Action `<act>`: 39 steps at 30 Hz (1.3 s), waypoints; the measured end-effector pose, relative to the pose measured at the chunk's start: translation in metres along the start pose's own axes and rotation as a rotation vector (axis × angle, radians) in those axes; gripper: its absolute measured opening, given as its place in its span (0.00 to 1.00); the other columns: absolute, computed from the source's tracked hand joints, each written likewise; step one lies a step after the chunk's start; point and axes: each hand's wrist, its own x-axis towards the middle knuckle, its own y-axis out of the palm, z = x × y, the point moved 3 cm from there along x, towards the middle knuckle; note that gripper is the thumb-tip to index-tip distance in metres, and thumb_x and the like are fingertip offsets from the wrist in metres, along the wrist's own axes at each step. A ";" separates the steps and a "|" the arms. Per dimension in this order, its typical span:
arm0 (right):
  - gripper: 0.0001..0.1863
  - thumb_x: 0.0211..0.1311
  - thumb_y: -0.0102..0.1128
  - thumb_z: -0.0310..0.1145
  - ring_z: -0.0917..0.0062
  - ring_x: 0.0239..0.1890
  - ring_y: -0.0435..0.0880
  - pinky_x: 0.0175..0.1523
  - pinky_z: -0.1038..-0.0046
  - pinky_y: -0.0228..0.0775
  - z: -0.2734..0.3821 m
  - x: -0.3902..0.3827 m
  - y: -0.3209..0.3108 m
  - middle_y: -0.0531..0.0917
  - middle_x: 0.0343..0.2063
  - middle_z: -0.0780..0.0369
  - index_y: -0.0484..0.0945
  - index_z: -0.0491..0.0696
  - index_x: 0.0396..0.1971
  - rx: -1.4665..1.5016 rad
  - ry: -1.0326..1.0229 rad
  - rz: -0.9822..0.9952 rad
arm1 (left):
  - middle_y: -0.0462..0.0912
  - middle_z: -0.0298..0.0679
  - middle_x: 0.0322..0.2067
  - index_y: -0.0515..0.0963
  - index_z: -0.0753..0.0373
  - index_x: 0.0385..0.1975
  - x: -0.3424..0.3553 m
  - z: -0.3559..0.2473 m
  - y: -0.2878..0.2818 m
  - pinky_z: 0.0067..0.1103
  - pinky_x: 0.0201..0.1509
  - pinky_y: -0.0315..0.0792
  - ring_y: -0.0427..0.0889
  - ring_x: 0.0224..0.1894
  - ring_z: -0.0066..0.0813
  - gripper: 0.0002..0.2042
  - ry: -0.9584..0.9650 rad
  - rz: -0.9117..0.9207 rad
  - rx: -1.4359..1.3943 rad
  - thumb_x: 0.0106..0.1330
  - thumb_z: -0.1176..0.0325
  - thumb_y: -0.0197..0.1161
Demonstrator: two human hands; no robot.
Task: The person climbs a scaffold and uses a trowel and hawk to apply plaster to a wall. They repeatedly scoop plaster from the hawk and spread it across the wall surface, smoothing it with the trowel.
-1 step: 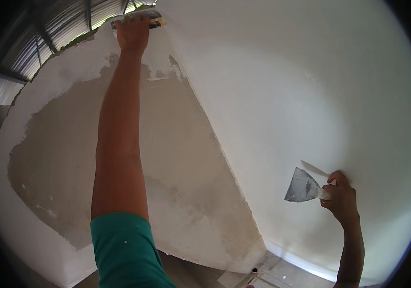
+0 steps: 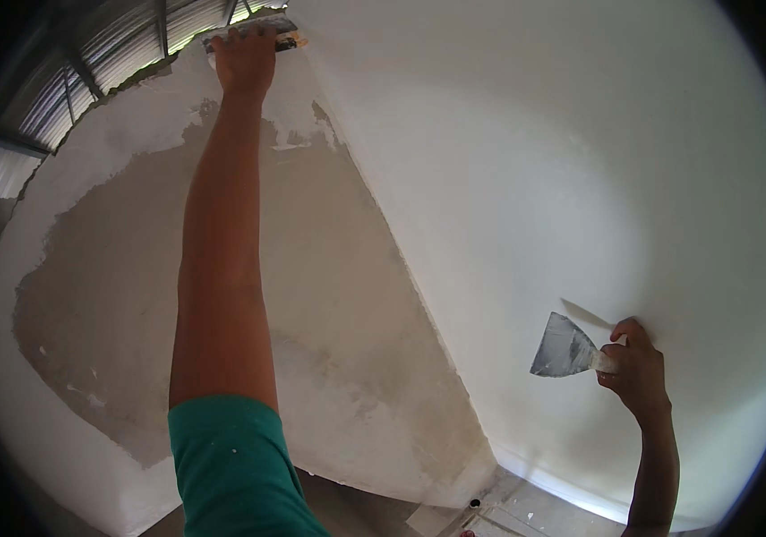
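Observation:
High on the wall, my left hand (image 2: 246,64) is closed around a wide flat plastering trowel (image 2: 286,38). Its metal blade lies against the top of the partly coated wall (image 2: 329,242), close to the inner corner. The hand covers much of the tool. Lower at the right, my right hand (image 2: 638,369) grips the pale handle of a putty knife (image 2: 564,346). That knife's grey-smeared blade points left, in front of the smooth white wall (image 2: 490,134), where a thin shadow falls above it.
White coating (image 2: 87,197) borders a bare grey-brown patch on the left wall. Corrugated roof sheets (image 2: 119,54) on dark beams show beyond its rough top edge. The floor (image 2: 526,506) lies below the corner, with a small dark round thing (image 2: 474,504) on it.
The picture is almost the same. My left hand and the trowel sit very slightly further left; my right hand and the putty knife have not visibly moved.

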 end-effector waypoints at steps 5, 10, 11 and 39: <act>0.15 0.30 0.73 0.26 0.74 0.33 0.79 0.35 0.70 0.75 0.005 0.002 -0.004 0.73 0.38 0.67 0.82 0.50 0.25 -0.022 0.041 0.030 | 0.82 0.32 0.42 0.79 0.51 0.43 0.012 -0.002 0.016 0.45 0.55 0.61 0.78 0.52 0.39 0.10 -0.014 0.031 -0.004 0.65 0.68 0.53; 0.14 0.31 0.73 0.26 0.75 0.34 0.78 0.35 0.70 0.75 0.007 0.002 -0.003 0.73 0.37 0.67 0.82 0.50 0.25 -0.053 0.033 0.002 | 0.82 0.33 0.41 0.79 0.51 0.42 0.012 -0.007 0.021 0.46 0.55 0.60 0.79 0.51 0.39 0.10 -0.002 0.061 -0.015 0.65 0.68 0.53; 0.14 0.31 0.73 0.26 0.75 0.34 0.78 0.35 0.70 0.75 0.006 0.002 -0.004 0.73 0.37 0.67 0.82 0.50 0.25 -0.053 0.046 0.009 | 0.82 0.34 0.41 0.79 0.52 0.42 0.012 -0.010 0.020 0.47 0.55 0.60 0.80 0.50 0.39 0.10 -0.004 0.085 -0.022 0.65 0.68 0.53; 0.16 0.28 0.72 0.23 0.72 0.41 0.78 0.36 0.68 0.75 0.008 -0.008 0.000 0.72 0.36 0.66 0.80 0.47 0.24 0.004 0.079 -0.040 | 0.80 0.30 0.46 0.76 0.49 0.49 -0.010 0.041 -0.002 0.50 0.54 0.61 0.77 0.53 0.36 0.14 -0.042 0.131 0.065 0.66 0.69 0.51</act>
